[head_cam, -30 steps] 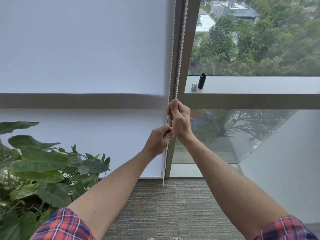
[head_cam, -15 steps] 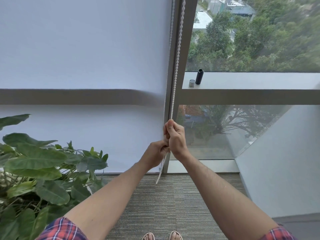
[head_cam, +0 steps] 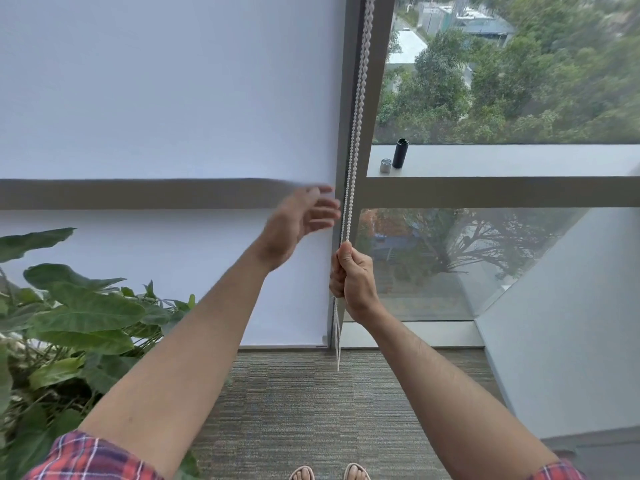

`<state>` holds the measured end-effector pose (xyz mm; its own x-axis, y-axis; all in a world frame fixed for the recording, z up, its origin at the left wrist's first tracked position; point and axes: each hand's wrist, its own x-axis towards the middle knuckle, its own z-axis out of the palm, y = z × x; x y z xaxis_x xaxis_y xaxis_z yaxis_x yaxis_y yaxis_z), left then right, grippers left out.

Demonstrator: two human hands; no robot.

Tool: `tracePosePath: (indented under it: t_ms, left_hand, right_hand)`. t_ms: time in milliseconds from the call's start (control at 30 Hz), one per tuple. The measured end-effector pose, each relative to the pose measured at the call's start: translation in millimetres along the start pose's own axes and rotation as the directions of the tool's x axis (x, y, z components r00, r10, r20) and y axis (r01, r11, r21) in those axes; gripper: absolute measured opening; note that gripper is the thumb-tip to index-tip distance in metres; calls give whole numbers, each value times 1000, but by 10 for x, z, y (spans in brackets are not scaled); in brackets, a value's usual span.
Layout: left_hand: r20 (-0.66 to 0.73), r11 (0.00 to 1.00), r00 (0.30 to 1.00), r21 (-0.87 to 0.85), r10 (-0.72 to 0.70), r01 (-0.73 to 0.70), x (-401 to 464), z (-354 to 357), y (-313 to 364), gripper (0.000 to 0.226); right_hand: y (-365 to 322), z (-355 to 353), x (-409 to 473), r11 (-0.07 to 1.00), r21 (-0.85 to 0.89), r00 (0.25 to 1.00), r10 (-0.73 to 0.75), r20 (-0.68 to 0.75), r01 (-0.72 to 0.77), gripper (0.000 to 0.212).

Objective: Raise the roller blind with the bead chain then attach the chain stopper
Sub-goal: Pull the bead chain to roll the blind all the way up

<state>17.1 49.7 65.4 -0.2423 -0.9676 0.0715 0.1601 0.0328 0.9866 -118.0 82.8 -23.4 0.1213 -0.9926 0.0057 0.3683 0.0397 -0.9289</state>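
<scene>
A white roller blind (head_cam: 166,98) covers the left window pane down to its bottom rail (head_cam: 284,346) near the floor. The white bead chain (head_cam: 356,126) hangs along the grey window post. My right hand (head_cam: 353,278) is shut on the chain, low down, with the chain's loop dangling below it to the carpet. My left hand (head_cam: 301,220) is off the chain, raised and blurred, fingers apart just left of the chain. I cannot pick out a chain stopper.
A leafy potted plant (head_cam: 69,323) stands at the left by my arm. A black cylinder (head_cam: 400,153) and a small silver cap (head_cam: 385,165) sit on the window ledge (head_cam: 502,161) right of the post. A grey wall (head_cam: 571,323) angles in at right.
My right hand has pulled the chain downward. My left hand has let go of the chain and risen up, fingers spread.
</scene>
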Motion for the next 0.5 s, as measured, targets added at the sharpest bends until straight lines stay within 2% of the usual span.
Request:
tracePosePath:
  t_ms: [67,133,233,333,500]
  left_hand:
    - [135,979,988,-195,81,-54,-9,125,222,40]
    - [156,972,975,-200,158,-125,-32,301,283,43]
    - [-71,960,972,-156,223,-232,-53,567,156,40]
    - [-259,946,915,-12,309,-323,-27,727,64,40]
    - [-284,945,904,38,321,-324,60,744,69,41]
  right_hand:
    - [3,35,-24,1000,-13,1000,7,13,-7,50]
    - [1,48,-38,1000,-28,999,10,35,-9,50]
    - [13,39,-62,999,-38,997,19,70,-16,48]
    - [22,42,-37,998,-65,997,18,76,-13,47]
    - [-29,-30,-6,993,-116,996,14,87,-4,49]
